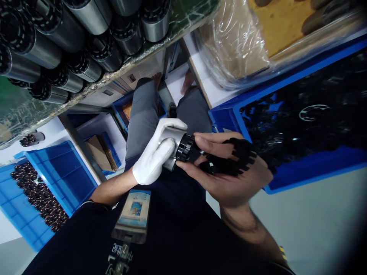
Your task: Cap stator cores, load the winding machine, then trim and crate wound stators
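Note:
My left hand [153, 154], in a white glove, is wrapped round a silver metal cylinder [169, 165] in front of my body. A black slotted plastic end piece [185, 147] sits at the cylinder's right end. My bare right hand [229, 172] is closed, its thumb and a fingertip touching that end. Black toothed plastic parts [239, 154] are held in its fingers and palm; how many I cannot tell. The gap between the right fingers and the end piece is partly hidden.
Several metal cylinders with black slotted ends [94, 17] stand on the green-topped bench [17, 95]. To the right is a blue crate [237, 118] of black plastic parts. Clear plastic wrap [232, 42] lies behind it. At left, a blue bin [65, 172] adjoins copper-coloured pieces [40, 194].

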`<control>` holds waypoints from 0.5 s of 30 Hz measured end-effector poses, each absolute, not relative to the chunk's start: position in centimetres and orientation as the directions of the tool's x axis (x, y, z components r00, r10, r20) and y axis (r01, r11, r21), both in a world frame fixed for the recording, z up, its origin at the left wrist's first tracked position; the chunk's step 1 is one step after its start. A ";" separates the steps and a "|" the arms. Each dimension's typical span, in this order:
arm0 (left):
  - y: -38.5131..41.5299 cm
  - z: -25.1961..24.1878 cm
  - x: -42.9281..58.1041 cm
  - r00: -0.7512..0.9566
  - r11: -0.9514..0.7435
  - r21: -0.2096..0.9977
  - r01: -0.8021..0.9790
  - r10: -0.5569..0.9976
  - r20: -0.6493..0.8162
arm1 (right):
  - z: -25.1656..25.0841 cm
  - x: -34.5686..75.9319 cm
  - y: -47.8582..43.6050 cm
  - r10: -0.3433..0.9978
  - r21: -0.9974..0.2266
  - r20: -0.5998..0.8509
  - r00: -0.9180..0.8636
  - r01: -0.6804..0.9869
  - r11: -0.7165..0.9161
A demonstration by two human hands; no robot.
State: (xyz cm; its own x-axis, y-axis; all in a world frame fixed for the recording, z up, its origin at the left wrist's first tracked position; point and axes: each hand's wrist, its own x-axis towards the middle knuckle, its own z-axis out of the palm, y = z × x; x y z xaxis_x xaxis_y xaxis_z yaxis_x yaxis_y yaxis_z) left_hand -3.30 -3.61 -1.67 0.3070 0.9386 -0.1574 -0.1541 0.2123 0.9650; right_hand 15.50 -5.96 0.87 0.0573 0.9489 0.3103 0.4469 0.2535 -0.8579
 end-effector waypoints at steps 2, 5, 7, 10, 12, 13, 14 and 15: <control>-3.5 -1.6 -3.5 0.339 0.225 0.959 -0.174 0.928 -0.156 | 0.8 15.4 -5.9 0.946 -0.851 0.321 0.039 0.450 0.271; -3.1 -1.9 -3.8 0.382 0.242 0.955 -0.169 0.910 -0.163 | 0.7 15.2 -5.9 0.943 -0.860 0.330 0.038 0.423 0.284; -2.8 -2.6 -3.8 0.369 0.225 0.957 -0.185 0.918 -0.144 | 0.6 15.3 -5.8 0.951 -0.893 0.304 0.060 0.366 0.262; -2.8 -3.5 -3.3 0.333 0.178 0.934 -0.310 0.940 -0.068 | 0.3 15.7 -5.6 0.981 -0.973 0.181 0.072 0.155 0.168; -2.9 -3.6 -2.7 0.323 0.162 0.928 -0.337 0.945 -0.047 | 0.1 16.1 -5.7 0.993 -0.993 0.115 0.011 -0.037 0.116; -3.0 -3.5 -2.5 0.318 0.153 0.937 -0.314 0.947 -0.048 | -0.1 16.3 -5.7 0.994 -0.989 0.107 -0.029 -0.101 0.104; -3.1 -3.3 -2.2 0.300 0.132 0.951 -0.279 0.953 -0.045 | -0.3 16.5 -5.8 0.992 -0.987 0.109 -0.062 -0.129 0.101; -3.1 -3.0 -2.0 0.268 0.098 0.965 -0.245 0.963 -0.030 | -0.5 16.7 -5.8 0.991 -0.988 0.108 -0.082 -0.121 0.098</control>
State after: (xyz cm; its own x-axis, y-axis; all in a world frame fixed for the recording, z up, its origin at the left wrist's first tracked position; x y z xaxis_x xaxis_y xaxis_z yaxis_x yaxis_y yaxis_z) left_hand -1.96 -3.14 -2.98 0.2683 0.9629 -0.0301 -0.2446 0.0983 0.9646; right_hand 16.72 -5.82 -0.48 -0.0820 0.9907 0.1083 -0.1212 0.0980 -0.9878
